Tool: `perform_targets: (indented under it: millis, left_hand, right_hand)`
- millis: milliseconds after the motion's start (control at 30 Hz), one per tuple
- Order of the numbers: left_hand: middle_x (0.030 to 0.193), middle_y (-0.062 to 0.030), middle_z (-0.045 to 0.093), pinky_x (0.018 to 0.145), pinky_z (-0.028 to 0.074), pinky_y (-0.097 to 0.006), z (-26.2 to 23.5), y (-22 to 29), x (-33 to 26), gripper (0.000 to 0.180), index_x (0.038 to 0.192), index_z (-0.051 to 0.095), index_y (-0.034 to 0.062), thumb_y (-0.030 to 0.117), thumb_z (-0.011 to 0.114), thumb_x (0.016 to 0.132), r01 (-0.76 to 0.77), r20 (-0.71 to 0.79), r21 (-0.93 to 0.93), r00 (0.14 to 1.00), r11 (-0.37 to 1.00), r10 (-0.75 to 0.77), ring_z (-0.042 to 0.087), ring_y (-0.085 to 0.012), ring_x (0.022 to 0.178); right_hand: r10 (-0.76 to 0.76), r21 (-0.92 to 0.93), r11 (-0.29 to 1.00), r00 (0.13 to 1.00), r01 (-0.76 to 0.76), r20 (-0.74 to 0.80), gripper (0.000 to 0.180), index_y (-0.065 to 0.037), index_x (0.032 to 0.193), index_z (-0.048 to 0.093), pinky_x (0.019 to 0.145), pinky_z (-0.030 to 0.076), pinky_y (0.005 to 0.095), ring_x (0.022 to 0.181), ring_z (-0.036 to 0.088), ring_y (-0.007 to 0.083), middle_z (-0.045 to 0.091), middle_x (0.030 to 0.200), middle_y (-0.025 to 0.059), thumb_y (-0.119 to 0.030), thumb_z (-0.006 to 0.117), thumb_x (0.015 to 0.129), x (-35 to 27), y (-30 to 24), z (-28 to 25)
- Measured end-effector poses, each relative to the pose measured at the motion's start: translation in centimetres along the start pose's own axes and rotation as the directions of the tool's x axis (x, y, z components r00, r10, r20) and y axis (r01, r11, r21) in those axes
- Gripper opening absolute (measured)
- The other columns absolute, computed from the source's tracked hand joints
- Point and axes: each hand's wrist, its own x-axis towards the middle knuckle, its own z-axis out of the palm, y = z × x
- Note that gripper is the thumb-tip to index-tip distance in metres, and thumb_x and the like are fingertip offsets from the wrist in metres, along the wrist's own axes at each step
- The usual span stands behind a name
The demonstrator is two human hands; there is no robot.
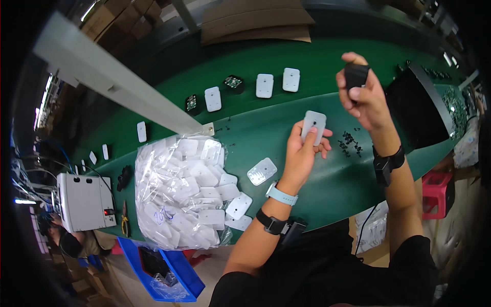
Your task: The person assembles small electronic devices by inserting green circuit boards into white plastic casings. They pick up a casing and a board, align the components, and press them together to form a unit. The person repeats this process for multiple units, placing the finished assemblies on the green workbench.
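My left hand (pixel 299 158) is closed around a white plastic cover (pixel 314 122) with rounded corners and a dark spot near its middle, the thumb lying on its face. Raised to the right, my right hand (pixel 372 105) grips a small black box-shaped part (pixel 356 75) between thumb and fingers. On the green bench between the hands lies a scattered pile of small black pieces (pixel 350 143). Left of my left wrist rests another white cover (pixel 262 171). Beyond it, a clear plastic bag (pixel 171 189) bulges with many similar covers, some spilling out.
Along the green belt (pixel 327 56) sit white covers (pixel 264 86) and black housings with circuit boards (pixel 233 83). A pale metal post (pixel 117 77) slants across the left. There are pliers (pixel 125 219), a white machine (pixel 84 202), a blue bin (pixel 192 279) and a black tray (pixel 417 110).
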Motion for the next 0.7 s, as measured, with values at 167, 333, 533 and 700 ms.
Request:
perform_targets:
  millis: [167, 333, 533, 700]
  left_hand:
    - [0.118, -0.0163, 0.062, 0.071, 0.046, -0.032, 0.4, 0.7, -0.1, 0.039, 0.131, 0.049, 0.0015, 0.031, 0.034, 0.111, 0.009, 0.05, -0.081, 0.999, 0.997, -0.005, 0.057, -0.0189, 0.083]
    - [0.126, -0.016, 0.061, 0.085, 0.044, -0.038, -0.5, 0.3, -0.1, 0.046, 0.137, 0.048, 0.0026, 0.036, 0.031, 0.111, 0.023, 0.001, -0.186, 1.0, 0.982, -0.023, 0.055, -0.0226, 0.092]
    - [0.136, -0.0161, 0.057, 0.097, 0.045, -0.04, 0.0, 0.9, -0.1, 0.043, 0.142, 0.044, 0.0019, 0.029, 0.038, 0.109, -0.017, -0.033, -0.123, 0.999, 0.992, 0.013, 0.059, -0.0267, 0.108]
    - [0.14, -0.0164, 0.055, 0.103, 0.045, -0.039, 0.5, 0.4, 0.1, 0.046, 0.146, 0.041, -0.0018, 0.018, 0.048, 0.106, 0.038, -0.046, -0.04, 0.998, 0.998, -0.04, 0.059, -0.0248, 0.118]
  right_hand:
    - [0.144, 0.074, 0.987, 0.988, -0.14, -0.049, 0.047, -0.006, 0.141, 0.048, 0.063, 0.045, 0.0252, 0.08, 0.054, 0.0123, 0.059, 0.111, 0.0113, -0.008, 0.057, 0.095, -3.1, 3.6, -2.3]
    - [0.265, 0.271, 0.928, 0.964, -0.256, 0.003, 0.041, -0.004, 0.139, 0.049, 0.077, 0.05, 0.0322, 0.1, 0.057, 0.0184, 0.056, 0.118, 0.0121, -0.014, 0.043, 0.1, -4.0, 4.9, -2.3]
    - [0.265, -0.023, 0.963, 0.961, -0.267, -0.084, 0.035, -0.003, 0.13, 0.058, 0.087, 0.052, 0.0282, 0.099, 0.064, 0.0143, 0.065, 0.11, 0.0061, -0.006, 0.057, 0.096, -3.9, 5.0, -3.3]
    - [0.218, -0.086, 0.97, 0.97, -0.228, -0.11, 0.032, 0.0, 0.124, 0.065, 0.086, 0.054, 0.0262, 0.095, 0.066, 0.0112, 0.069, 0.107, 0.0054, -0.004, 0.068, 0.093, -3.9, 4.2, -3.0]
